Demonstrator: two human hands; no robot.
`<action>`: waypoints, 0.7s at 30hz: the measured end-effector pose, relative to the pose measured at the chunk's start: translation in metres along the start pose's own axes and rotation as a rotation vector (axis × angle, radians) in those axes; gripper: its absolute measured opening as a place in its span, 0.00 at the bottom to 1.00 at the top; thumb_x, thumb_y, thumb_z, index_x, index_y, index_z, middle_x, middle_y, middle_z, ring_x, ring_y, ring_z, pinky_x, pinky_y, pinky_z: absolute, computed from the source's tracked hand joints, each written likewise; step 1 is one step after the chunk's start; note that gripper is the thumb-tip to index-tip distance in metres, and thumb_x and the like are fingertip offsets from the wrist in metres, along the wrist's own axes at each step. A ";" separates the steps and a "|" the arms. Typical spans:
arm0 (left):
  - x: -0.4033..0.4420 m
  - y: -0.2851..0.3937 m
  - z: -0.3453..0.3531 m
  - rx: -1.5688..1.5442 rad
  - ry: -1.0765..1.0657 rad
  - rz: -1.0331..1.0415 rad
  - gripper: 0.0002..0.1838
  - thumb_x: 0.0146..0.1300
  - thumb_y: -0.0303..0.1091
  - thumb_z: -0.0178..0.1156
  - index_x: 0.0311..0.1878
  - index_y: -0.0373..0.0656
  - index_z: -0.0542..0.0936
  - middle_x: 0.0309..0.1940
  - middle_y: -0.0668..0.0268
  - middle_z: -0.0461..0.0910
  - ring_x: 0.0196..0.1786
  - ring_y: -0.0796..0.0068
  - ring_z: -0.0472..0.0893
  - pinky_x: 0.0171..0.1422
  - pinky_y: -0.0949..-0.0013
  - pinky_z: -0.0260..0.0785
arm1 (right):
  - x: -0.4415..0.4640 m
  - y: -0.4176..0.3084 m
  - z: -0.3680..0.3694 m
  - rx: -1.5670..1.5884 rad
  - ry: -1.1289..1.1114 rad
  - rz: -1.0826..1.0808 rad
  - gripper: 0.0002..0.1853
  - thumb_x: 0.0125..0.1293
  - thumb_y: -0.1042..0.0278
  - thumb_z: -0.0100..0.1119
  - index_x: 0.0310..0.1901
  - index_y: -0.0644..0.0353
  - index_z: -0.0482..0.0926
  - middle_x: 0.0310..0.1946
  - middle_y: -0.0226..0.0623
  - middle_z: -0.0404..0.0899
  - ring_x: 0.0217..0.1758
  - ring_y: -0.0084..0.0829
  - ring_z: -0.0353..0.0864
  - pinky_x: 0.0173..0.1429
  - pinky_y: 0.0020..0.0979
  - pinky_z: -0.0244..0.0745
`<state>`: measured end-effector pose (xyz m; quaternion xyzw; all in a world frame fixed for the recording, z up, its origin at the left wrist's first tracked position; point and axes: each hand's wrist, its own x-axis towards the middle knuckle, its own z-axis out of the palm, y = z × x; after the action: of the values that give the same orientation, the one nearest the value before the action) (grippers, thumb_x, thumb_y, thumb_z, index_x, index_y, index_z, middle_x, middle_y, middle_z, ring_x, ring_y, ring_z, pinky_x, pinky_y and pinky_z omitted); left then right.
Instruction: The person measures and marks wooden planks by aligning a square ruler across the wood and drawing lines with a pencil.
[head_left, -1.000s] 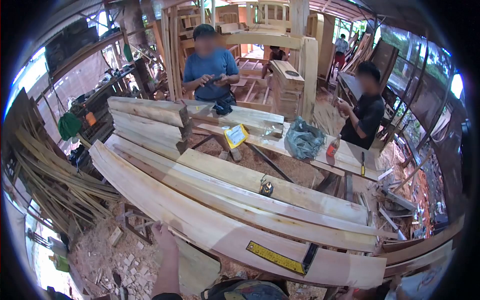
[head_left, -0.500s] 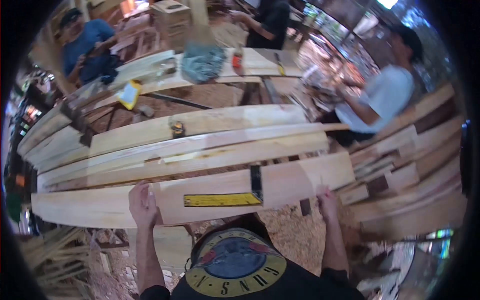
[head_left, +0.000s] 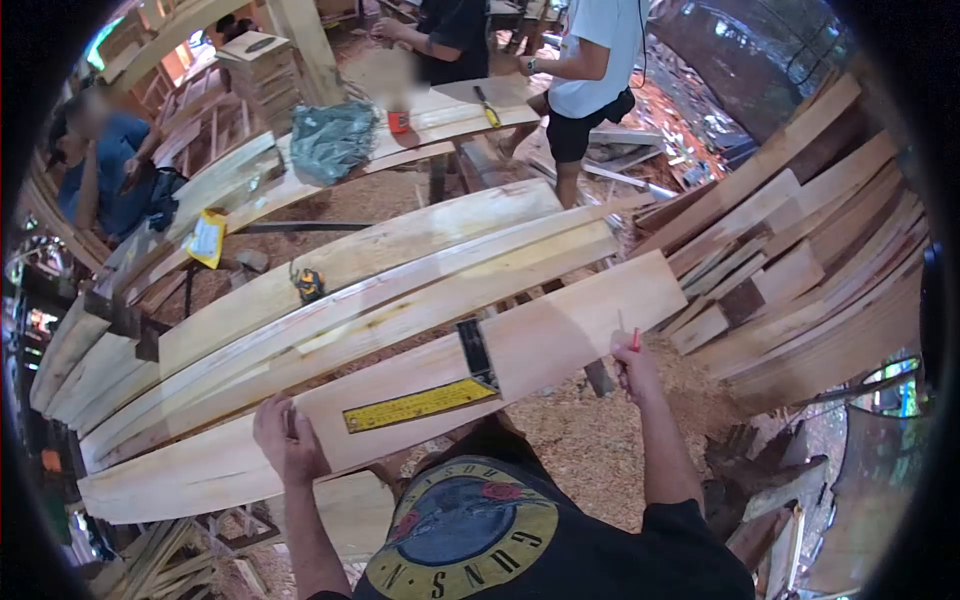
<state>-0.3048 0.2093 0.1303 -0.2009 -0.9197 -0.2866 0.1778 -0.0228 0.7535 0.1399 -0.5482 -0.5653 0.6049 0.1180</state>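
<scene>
A long pale wooden plank (head_left: 570, 320) lies across in front of me. My left hand (head_left: 287, 440) reaches over its left part, fingers bent at the far edge and closed on the wood. A red pencil (head_left: 636, 340) is held in my right hand (head_left: 637, 372), beside the near edge toward the plank's right end. Between my hands, a try square with a yellow ruled blade (head_left: 420, 404) and a black stock (head_left: 475, 348) rests on the plank. The stock lies crosswise near the far edge.
More planks (head_left: 400, 245) lie beyond, with a tape measure (head_left: 309, 284) on one. A plastic bag (head_left: 332, 142) and a yellow-handled tool (head_left: 487, 107) sit on the far bench. Stacked boards (head_left: 780, 270) stand at right. Several people are nearby; wood shavings (head_left: 560, 440) cover the ground.
My view has turned, so the plank now slants up to the right. The red pencil shows more clearly in my right hand. The person in white now stands upright at the far bench.
</scene>
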 end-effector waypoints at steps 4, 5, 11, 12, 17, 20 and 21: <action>0.002 -0.002 -0.002 -0.015 0.001 0.010 0.15 0.62 0.29 0.69 0.53 0.43 0.84 0.59 0.54 0.85 0.68 0.46 0.78 0.78 0.45 0.64 | 0.015 0.013 0.000 0.051 -0.010 -0.013 0.08 0.71 0.65 0.68 0.36 0.53 0.79 0.19 0.26 0.74 0.12 0.20 0.66 0.15 0.27 0.55; 0.002 -0.003 -0.002 -0.007 0.006 0.007 0.15 0.62 0.29 0.69 0.52 0.43 0.84 0.58 0.54 0.85 0.67 0.47 0.79 0.77 0.45 0.64 | 0.019 0.018 -0.001 0.062 -0.013 -0.013 0.08 0.70 0.65 0.69 0.36 0.54 0.79 0.19 0.25 0.74 0.12 0.20 0.66 0.15 0.27 0.55; 0.018 -0.002 -0.007 -0.034 -0.092 -0.128 0.13 0.65 0.32 0.68 0.52 0.44 0.85 0.51 0.54 0.86 0.57 0.50 0.81 0.71 0.47 0.68 | 0.014 0.012 -0.002 0.045 0.024 -0.003 0.08 0.68 0.66 0.72 0.36 0.55 0.80 0.20 0.26 0.76 0.14 0.20 0.68 0.17 0.28 0.57; 0.025 -0.006 -0.009 -0.071 -0.128 -0.190 0.13 0.65 0.33 0.68 0.52 0.43 0.85 0.50 0.54 0.85 0.56 0.51 0.82 0.69 0.48 0.69 | 0.013 0.010 -0.003 0.028 0.021 -0.010 0.07 0.67 0.67 0.72 0.37 0.56 0.82 0.22 0.27 0.77 0.16 0.21 0.70 0.18 0.29 0.60; 0.051 0.008 0.000 -0.237 -0.176 -0.159 0.13 0.68 0.35 0.67 0.52 0.40 0.85 0.49 0.54 0.85 0.54 0.53 0.83 0.63 0.53 0.75 | 0.029 0.028 -0.002 -0.092 0.138 -0.107 0.13 0.65 0.66 0.74 0.45 0.64 0.87 0.29 0.34 0.85 0.28 0.27 0.83 0.32 0.33 0.76; 0.057 0.052 0.009 -0.414 -0.325 -0.071 0.13 0.68 0.35 0.68 0.52 0.40 0.85 0.48 0.54 0.85 0.52 0.53 0.84 0.60 0.56 0.77 | 0.057 0.066 -0.003 -0.350 0.266 -0.329 0.17 0.64 0.61 0.73 0.47 0.65 0.86 0.32 0.44 0.88 0.35 0.39 0.89 0.42 0.41 0.83; 0.062 0.060 0.013 -0.449 -0.372 -0.020 0.13 0.69 0.35 0.68 0.52 0.40 0.85 0.48 0.54 0.85 0.52 0.53 0.85 0.60 0.57 0.77 | 0.046 0.057 -0.002 -0.438 0.320 -0.344 0.17 0.64 0.60 0.73 0.46 0.64 0.86 0.32 0.46 0.88 0.36 0.42 0.90 0.42 0.42 0.83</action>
<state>-0.3323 0.2793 0.1754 -0.2751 -0.8520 -0.4431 -0.0456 -0.0114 0.7711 0.0698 -0.5450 -0.7407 0.3464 0.1852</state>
